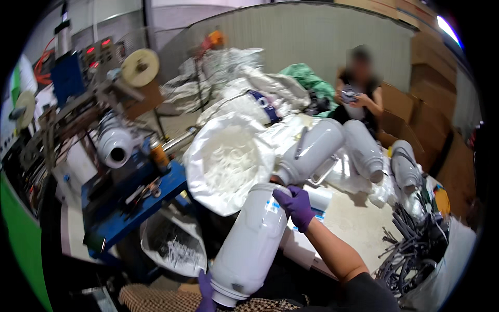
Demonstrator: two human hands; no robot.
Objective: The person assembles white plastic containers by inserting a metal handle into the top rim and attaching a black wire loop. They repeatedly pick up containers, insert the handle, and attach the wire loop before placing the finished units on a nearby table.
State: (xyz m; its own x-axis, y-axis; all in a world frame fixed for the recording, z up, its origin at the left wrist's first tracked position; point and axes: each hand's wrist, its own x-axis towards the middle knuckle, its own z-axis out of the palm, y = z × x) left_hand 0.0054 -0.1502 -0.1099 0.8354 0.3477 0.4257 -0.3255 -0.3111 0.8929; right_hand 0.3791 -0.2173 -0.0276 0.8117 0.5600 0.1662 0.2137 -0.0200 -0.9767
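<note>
A large glossy pale-grey canister (250, 236) with a small blue-and-white label slants across my lap, held in both hands. My right hand (297, 208), in a purple glove, is closed over its upper rim. At its lower, narrower end, my left hand (206, 292), also gloved in purple, grips the side; most of its fingers are hidden. Just beyond the upper rim, a similar canister with a handle (314, 148) lies on the table (358, 223). Two more grey canisters, one in the middle (362, 148) and one farther right (405, 166), lie beside it.
A white sack (195, 179) of translucent plastic parts stands left of the table. Below it is a bag (150, 242) of small white pieces. A blue-framed machine (130, 200) holds another canister (114, 145). Grey cables (408, 249) lie right; a co-worker (358, 91) sits behind.
</note>
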